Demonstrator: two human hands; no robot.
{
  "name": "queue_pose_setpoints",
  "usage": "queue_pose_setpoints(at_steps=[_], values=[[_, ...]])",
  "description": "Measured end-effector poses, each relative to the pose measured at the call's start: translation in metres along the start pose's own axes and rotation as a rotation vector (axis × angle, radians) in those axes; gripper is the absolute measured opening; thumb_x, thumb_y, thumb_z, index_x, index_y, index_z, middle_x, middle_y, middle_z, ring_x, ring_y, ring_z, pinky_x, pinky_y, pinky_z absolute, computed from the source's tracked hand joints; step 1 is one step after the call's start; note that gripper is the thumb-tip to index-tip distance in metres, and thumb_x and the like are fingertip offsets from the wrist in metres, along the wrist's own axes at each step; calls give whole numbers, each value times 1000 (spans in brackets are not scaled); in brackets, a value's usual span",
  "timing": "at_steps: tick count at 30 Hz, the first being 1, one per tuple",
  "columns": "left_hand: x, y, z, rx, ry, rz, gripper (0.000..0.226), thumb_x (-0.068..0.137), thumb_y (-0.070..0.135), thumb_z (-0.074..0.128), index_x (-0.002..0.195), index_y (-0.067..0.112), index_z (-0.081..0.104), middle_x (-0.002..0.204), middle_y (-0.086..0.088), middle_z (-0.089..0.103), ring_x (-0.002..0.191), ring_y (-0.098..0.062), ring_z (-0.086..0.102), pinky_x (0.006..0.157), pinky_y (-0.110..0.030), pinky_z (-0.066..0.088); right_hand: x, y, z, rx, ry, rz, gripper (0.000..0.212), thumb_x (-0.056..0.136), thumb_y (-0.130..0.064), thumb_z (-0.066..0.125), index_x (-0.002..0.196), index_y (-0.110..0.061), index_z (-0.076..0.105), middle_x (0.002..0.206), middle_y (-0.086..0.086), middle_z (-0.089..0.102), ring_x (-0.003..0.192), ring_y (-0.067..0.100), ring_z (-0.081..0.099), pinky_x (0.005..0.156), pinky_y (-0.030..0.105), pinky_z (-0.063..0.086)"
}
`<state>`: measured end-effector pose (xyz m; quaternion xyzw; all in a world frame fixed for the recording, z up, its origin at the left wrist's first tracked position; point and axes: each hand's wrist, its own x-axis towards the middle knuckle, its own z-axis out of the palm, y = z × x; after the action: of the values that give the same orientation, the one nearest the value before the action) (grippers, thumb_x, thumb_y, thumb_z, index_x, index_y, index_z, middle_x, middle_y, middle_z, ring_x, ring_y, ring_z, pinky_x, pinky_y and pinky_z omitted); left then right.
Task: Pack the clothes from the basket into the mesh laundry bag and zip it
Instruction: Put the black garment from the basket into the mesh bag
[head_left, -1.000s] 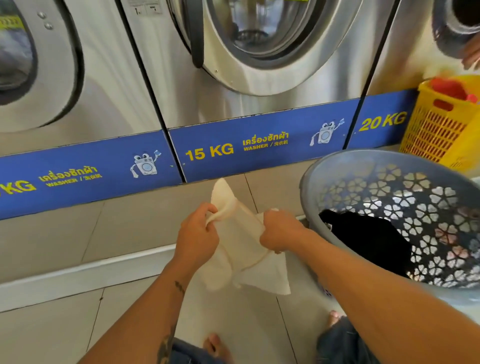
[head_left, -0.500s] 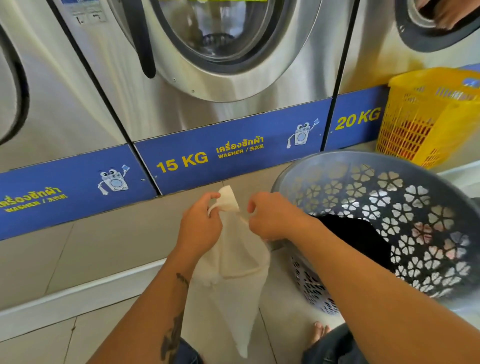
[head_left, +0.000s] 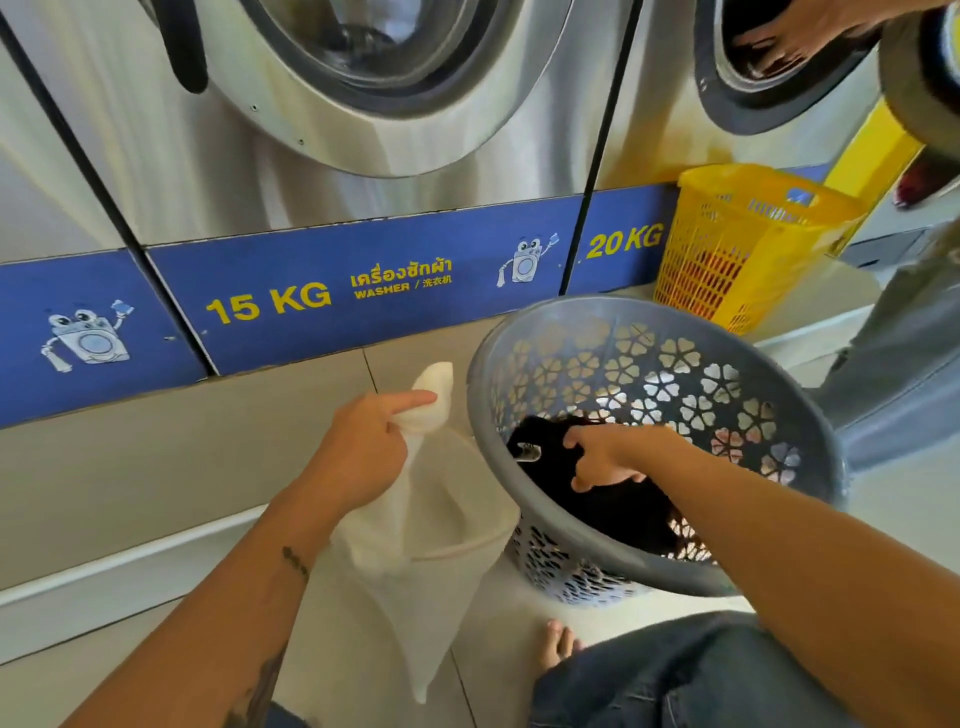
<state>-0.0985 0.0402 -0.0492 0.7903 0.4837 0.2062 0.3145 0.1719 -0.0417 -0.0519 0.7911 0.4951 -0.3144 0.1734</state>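
Hands, two: left hand (head_left: 363, 447) grips the gathered top of the bag (head_left: 431, 525), index finger straight along the cloth; right hand (head_left: 605, 457) reaches into the basket (head_left: 649, 561), fingers spread and loosely bent over the clothes (head_left: 597, 512); whether it has hold of them cannot be told
Bag, one: white mesh, hanging from the left hand just left of the basket, mouth sagging open; zip not made out
Basket, one: grey, flower-pattern holes, tilted toward the person
Clothes: one dark heap low in the basket; number of pieces cannot be told
Yellow basket (head_left: 737, 244), one: beyond the grey one, against the machines
Washers (head_left: 363, 171), three in part: steel fronts, blue strip marked 15 KG and 20 KG
Floor (head_left: 182, 467): pale tile with a raised step
Cut off: a second person at the right edge; a bare foot (head_left: 558, 642) and denim knee of the wearer below
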Motion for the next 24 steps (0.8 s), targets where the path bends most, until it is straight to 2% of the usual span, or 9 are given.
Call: queue_pose_setpoints(at_steps=[3,5,8,11,13,15,17,21,24], values=[[1,-1,-1,-19,-20,25,66,87,-7,35,129,37,60,121,-7,56,106,-28,56,89,-32,46,28,1,4,-147,20,26,89,84,-34,70,157,-26,21,152,11,43,130,34,49,98,38,47],[2,2,-3,-38,-39,44,67,87,-8,34,126,39,62,107,-4,52,97,-25,54,82,-27,43,44,-4,1,-168,8,36,95,82,-33,73,158,-28,17,152,11,42,131,34,49,99,39,47],[7,7,-9,-84,-42,70,65,85,-9,33,103,40,71,92,1,47,81,-17,49,66,-18,35,67,-9,6,-215,-29,47,113,75,-41,79,159,-36,2,159,16,30,137,39,42,107,45,43],[12,14,-11,-75,-16,98,59,84,-9,32,86,33,74,95,-1,49,79,-15,48,64,-20,34,91,-9,38,-271,-115,52,130,67,-57,81,154,-45,-16,162,23,12,141,47,34,107,51,38],[16,16,-11,-52,13,97,52,85,-6,34,90,28,74,97,0,48,80,-15,47,69,-23,35,101,-10,63,-298,-181,33,120,77,-55,75,157,-36,-12,157,25,23,136,45,42,104,47,41],[22,16,-10,-22,15,77,45,86,-1,38,102,23,73,102,1,47,86,-17,48,75,-27,39,103,-15,76,-253,-205,16,83,97,-37,59,159,-16,9,150,21,41,131,37,51,104,40,43],[28,17,-8,32,-18,56,44,85,3,43,116,21,69,108,2,45,95,-20,51,86,-34,44,100,-23,76,-244,-174,3,61,104,-27,47,155,-8,20,148,16,47,133,32,51,107,37,43],[30,22,-1,75,-138,19,55,82,1,48,134,18,55,112,5,39,98,-22,51,90,-39,47,89,-33,62,-360,-55,-70,41,100,-27,50,135,-6,49,135,14,57,124,33,58,99,42,49],[24,18,1,82,-214,-2,63,83,0,50,142,21,45,120,7,38,106,-21,49,93,-35,46,85,-34,54,-452,24,-108,40,94,-33,51,127,-10,56,126,11,62,117,34,62,91,42,51]])
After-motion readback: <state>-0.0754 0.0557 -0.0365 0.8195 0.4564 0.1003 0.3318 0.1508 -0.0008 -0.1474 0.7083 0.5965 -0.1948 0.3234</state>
